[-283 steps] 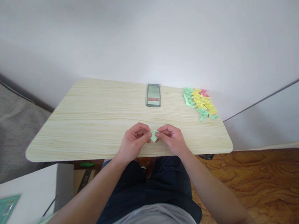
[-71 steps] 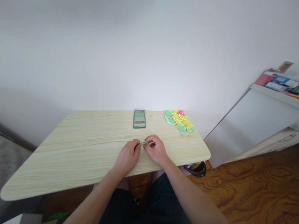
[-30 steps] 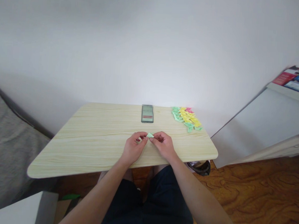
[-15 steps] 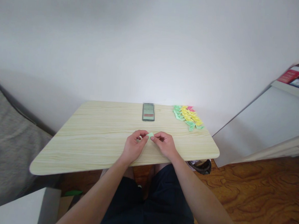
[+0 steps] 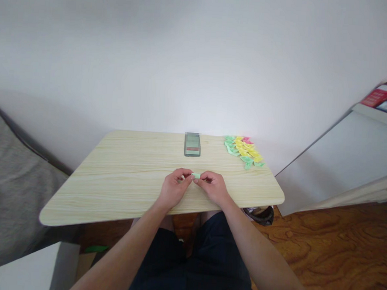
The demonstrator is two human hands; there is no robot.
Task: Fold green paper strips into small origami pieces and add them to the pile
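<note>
Pinching a small green paper piece (image 5: 196, 176) between both sets of fingertips, you are holding it just above the near edge of the pale wooden table (image 5: 119, 180). Your left hand (image 5: 174, 189) and right hand (image 5: 213, 188) are both closing on it from either side, knuckles almost touching. No writing is readable anywhere: the phone (image 5: 192, 144) at the table's far edge is showing only a blurred screen, and the books (image 5: 384, 97) on the cabinet at right are cut off and out of focus. The paper is pale mint, folded flat, mostly hidden by your fingers. A pile of folded papers (image 5: 243, 148), green, yellow and pink, is lying at the far right corner.
</note>
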